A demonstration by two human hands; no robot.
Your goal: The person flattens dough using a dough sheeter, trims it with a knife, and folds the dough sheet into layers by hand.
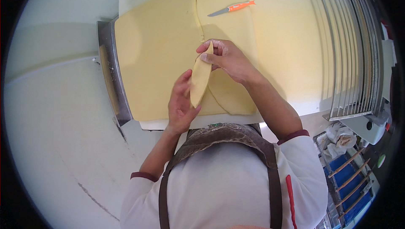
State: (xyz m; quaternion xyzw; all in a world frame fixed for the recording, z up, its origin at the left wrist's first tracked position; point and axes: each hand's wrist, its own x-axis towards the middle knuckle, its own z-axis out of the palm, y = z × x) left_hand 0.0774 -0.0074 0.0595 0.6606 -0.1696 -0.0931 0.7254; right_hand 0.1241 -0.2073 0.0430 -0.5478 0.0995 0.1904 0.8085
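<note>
A long, leaf-shaped piece of pale yellow dough (200,79) is held up at a tilt between both hands. My right hand (228,59) pinches its upper, pointed end, the thumb on the near face and the fingers behind it. Lower down, my left hand (180,104) has its thumb by the bottom tip and its fingers along the left edge. Under both hands spreads a large sheet of rolled dough (154,56) with a cut seam. A paring knife (239,6) with an orange handle lies on the dough beyond my right hand, blade toward the left.
The dough lies on a white table (291,107). A metal rack of parallel rods (352,51) stands on the right. At the left edge runs a metal trough (113,73) with a wooden bar. Lower right, a blue tray (348,186) with rods sits beside a plastic bag (341,138).
</note>
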